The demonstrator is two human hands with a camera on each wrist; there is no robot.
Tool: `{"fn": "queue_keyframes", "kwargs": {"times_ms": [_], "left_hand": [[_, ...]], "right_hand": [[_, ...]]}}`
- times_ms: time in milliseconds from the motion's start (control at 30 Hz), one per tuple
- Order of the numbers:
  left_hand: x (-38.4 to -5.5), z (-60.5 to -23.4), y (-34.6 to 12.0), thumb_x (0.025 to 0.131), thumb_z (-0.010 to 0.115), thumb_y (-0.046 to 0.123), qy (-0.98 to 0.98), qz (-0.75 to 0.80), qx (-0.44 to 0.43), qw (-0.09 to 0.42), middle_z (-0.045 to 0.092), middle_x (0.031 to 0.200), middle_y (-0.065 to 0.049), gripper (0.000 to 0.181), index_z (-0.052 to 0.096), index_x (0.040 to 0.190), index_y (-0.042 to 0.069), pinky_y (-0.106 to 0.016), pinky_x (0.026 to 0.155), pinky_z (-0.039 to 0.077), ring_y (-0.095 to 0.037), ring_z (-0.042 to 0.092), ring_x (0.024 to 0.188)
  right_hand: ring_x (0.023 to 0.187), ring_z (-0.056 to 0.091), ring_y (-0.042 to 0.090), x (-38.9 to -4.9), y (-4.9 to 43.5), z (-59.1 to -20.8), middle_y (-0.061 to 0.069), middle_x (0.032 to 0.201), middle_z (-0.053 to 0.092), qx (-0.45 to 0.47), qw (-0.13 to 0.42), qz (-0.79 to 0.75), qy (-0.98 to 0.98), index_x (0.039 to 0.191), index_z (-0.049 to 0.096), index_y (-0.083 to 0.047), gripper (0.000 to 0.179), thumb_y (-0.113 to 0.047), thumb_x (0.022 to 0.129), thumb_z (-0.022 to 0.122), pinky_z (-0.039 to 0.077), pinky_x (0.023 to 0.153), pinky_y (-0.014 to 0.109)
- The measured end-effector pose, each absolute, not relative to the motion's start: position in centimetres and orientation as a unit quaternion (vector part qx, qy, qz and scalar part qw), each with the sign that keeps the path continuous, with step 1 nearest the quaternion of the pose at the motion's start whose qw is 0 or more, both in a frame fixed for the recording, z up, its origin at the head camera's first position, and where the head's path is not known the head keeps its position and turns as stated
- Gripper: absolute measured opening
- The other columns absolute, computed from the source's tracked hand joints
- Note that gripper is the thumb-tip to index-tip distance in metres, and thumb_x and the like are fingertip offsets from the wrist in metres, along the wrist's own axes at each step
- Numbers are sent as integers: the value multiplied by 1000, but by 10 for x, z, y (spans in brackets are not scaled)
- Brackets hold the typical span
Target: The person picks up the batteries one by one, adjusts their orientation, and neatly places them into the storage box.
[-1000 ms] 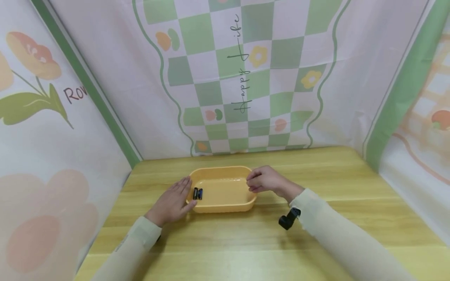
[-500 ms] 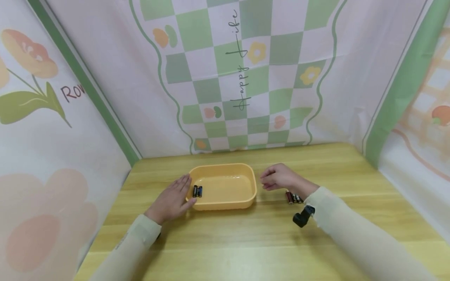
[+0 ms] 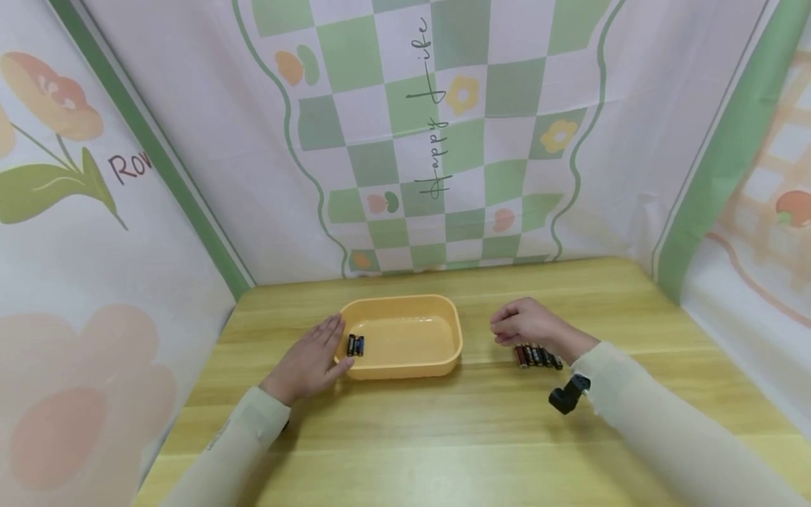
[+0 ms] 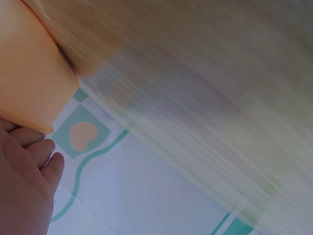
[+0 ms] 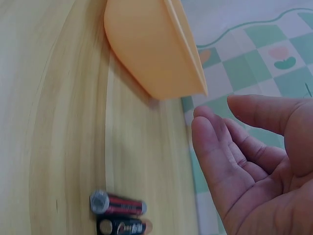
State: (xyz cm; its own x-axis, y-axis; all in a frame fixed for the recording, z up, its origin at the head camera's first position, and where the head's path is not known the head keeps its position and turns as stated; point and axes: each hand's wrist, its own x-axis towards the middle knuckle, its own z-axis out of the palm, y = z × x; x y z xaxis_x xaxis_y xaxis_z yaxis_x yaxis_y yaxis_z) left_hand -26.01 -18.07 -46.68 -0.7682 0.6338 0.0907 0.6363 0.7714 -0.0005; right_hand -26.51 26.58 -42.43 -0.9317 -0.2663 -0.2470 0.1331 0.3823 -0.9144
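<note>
A yellow-orange plastic tray (image 3: 405,370) sits on the wooden table, and two small dark batteries (image 3: 355,346) lie side by side inside it at the left end. My left hand (image 3: 309,360) rests against the tray's left rim with fingers extended; in the left wrist view its fingertips lie along the tray wall (image 4: 34,63). Held up to the right of the tray, my right hand (image 3: 529,326) has nothing between thumb and fingers, which are loosely bent and apart in the right wrist view. Just below it, a row of several batteries (image 3: 538,356) lies on the table, a red one (image 5: 120,204) at its left end.
The wooden table (image 3: 405,436) meets a printed cloth backdrop (image 3: 437,141) at its far edge, with more cloth hanging at the left and right sides. A black wrist camera (image 3: 569,394) sticks out below the right sleeve.
My right hand has moved from the tray's right rim rightward to above the battery row, which has come into sight. The left hand stays at the tray's left rim.
</note>
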Motion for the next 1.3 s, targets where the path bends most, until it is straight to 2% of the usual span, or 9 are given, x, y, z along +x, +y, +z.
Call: {"fn": "queue_keyframes", "kwargs": {"times_ms": [300, 867, 1300], "left_hand": [[-262, -468, -182, 102, 25, 57, -939, -8, -340, 45, 10, 158, -20, 80, 15, 151, -5, -42, 117, 14, -32, 12, 146], [-262, -471, -183, 102, 24, 58, -939, -10, -339, 50, 10, 159, -20, 81, 15, 151, -5, -41, 117, 13, -32, 11, 146], [-264, -473, -184, 102, 24, 58, -939, -12, -340, 55, 10, 159, -20, 81, 15, 152, -5, -42, 117, 14, -31, 10, 146]], "right_hand": [[91, 66, 33, -258, 286, -428, 25, 105, 62, -33, 169, -551, 817, 118, 54, 16, 33, -8, 95, 61, 56, 82, 44], [89, 66, 29, -248, 315, -435, 23, 100, 65, -15, 162, -528, 834, 116, 54, 18, 32, -7, 96, 59, 57, 81, 42], [81, 66, 25, -249, 339, -452, 17, 93, 67, 22, 158, -513, 843, 112, 56, 17, 30, -6, 94, 62, 58, 73, 37]]}}
